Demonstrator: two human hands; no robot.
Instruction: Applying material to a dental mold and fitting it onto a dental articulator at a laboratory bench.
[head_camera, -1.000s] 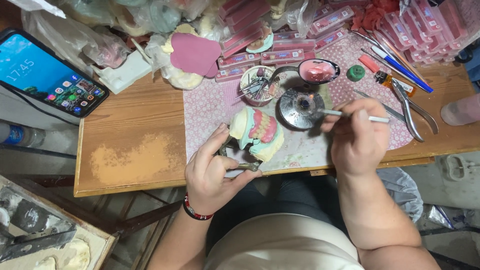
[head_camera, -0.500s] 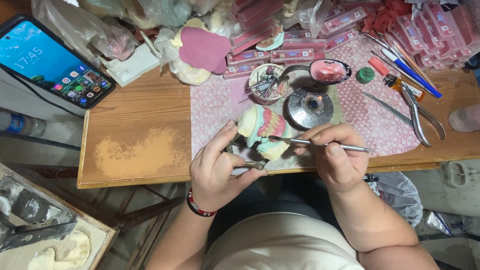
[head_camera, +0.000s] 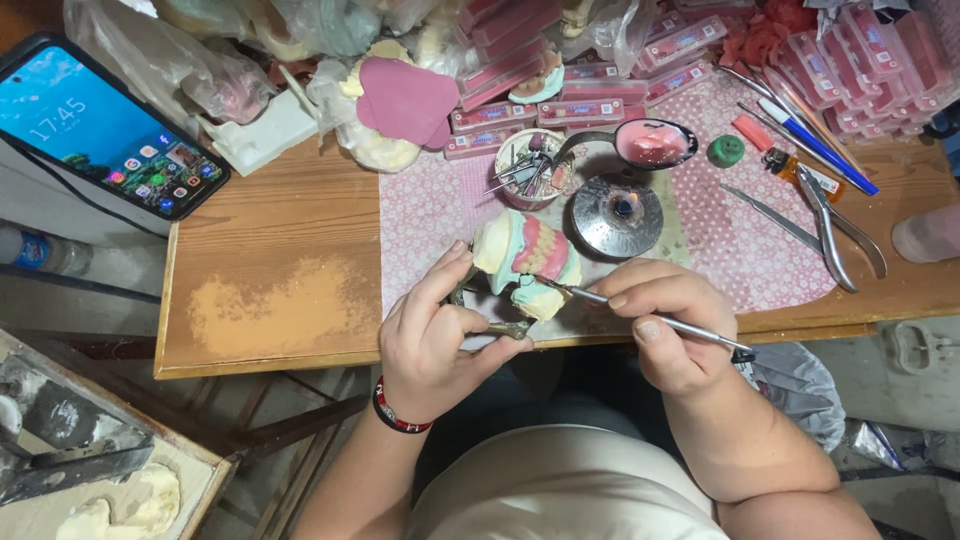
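Hands low at the near edge of the wooden table (head_camera: 270, 250), both busy on one piece. My left hand (head_camera: 435, 340) has its fingers curled tight round the metal frame (head_camera: 490, 322) that carries the dental model (head_camera: 525, 260), thumb up against the pale plaster side. The model sits tilted just above the table's near edge, pink wax gums and a row of teeth facing right, over the pink dotted cloth (head_camera: 440, 210). A red and black wristband (head_camera: 398, 415) rides that wrist.

My right hand (head_camera: 665, 325) pinches a slim metal wax tool (head_camera: 650, 318), fingers closed on the shaft, and the tip is touching the model's lower right side. The handle runs out to the near right past my knuckles.

Just beyond the model stands a small burner (head_camera: 617, 215) with a tiny flame at its centre. Left of it, a cup of instruments (head_camera: 527, 170). Farther right, a spoon of pink wax (head_camera: 652, 143), then pliers (head_camera: 835, 220) on the cloth. Far left, a phone (head_camera: 105, 125) with its screen lit, propped at the table's corner.
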